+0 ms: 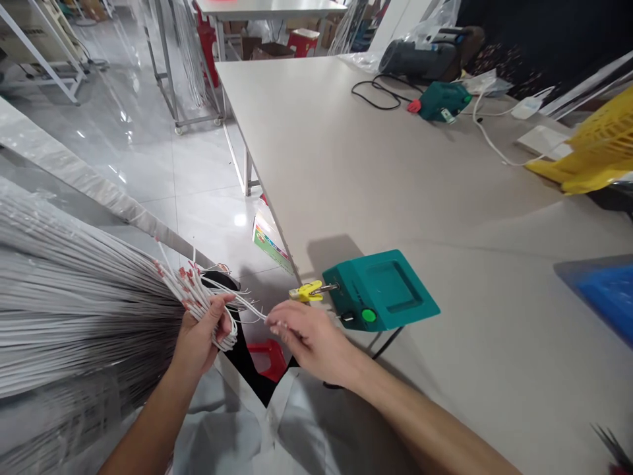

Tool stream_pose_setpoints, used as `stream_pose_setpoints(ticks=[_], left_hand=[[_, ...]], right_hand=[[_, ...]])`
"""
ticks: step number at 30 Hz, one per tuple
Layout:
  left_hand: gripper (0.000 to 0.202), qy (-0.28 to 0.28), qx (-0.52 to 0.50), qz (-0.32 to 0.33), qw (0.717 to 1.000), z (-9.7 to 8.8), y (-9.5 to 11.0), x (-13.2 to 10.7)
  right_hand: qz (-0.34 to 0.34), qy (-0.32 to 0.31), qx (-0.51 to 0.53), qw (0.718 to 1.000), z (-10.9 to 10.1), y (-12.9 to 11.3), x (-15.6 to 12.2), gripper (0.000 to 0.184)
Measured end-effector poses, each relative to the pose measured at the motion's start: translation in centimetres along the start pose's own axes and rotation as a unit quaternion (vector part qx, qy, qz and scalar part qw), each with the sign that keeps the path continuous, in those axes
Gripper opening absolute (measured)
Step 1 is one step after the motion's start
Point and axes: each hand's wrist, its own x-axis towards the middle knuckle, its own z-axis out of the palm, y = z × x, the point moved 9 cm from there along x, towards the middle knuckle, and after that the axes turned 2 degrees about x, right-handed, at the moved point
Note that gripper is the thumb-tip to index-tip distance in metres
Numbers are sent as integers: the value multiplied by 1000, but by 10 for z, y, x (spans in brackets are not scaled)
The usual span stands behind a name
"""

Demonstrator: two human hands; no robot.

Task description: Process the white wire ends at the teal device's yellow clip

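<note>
My left hand (205, 336) is closed around a bundle of white cables (198, 293), some with reddish ends. Beside it, my right hand (309, 333) pinches the tip of a thin white cable (254, 311) drawn out from that bundle. Just beyond my right hand sits a teal device (380, 290) with a green button and a recessed tray, on the table's near left edge. A yellow clip (306, 291) is attached to a metal prong on its left side. The exact cable end under my right fingertips is hidden.
A large mass of grey-white cables (74, 284) hangs at the left. The long table (316, 145) carries a second teal device (440, 102), a yellow basket (593, 145) and a blue tray (608, 290). A red stool (270, 359) stands below.
</note>
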Motion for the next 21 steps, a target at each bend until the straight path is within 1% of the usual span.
stream_pose_setpoints(ticks=[1,2,3,4,5,6,8,10,12,13,15,18,21], left_hand=[[26,-1,13,4,1000,0,1,0],[26,-2,27,6,1000,0,2,-1],[26,-4,41,8,999,0,3,-1],[26,-8,57,10,998,1,3,-2],[26,-14,74,11,997,2,2,-2],[26,-23,94,11,995,4,2,-3],[26,-56,136,3,989,10,-3,-5],[26,-110,177,-10,978,19,-9,-9],[25,-160,207,-14,965,28,-15,-13],[26,-179,216,-13,960,32,-17,-15],[27,-198,222,-15,955,34,-21,-16],[26,-208,205,-18,956,32,-25,-15],[25,-198,154,-13,968,28,-24,-14]], right_hand=[[-11,-73,-51,996,12,-1,-3,27],[-13,-142,-105,984,24,0,-8,36],[-8,-189,-158,969,31,3,-12,45],[-2,-212,-201,956,34,6,-15,52],[0,-212,-226,951,34,6,-16,54],[-2,-193,-231,954,31,3,-14,52],[-10,-116,-182,976,19,-8,-5,45],[-12,-14,-85,996,3,-17,6,38],[1,58,12,998,-6,-19,15,28],[19,73,50,996,-6,-16,19,22],[49,72,116,989,1,-12,27,14],[78,85,182,977,6,-6,31,18],[91,113,219,965,6,0,30,18]])
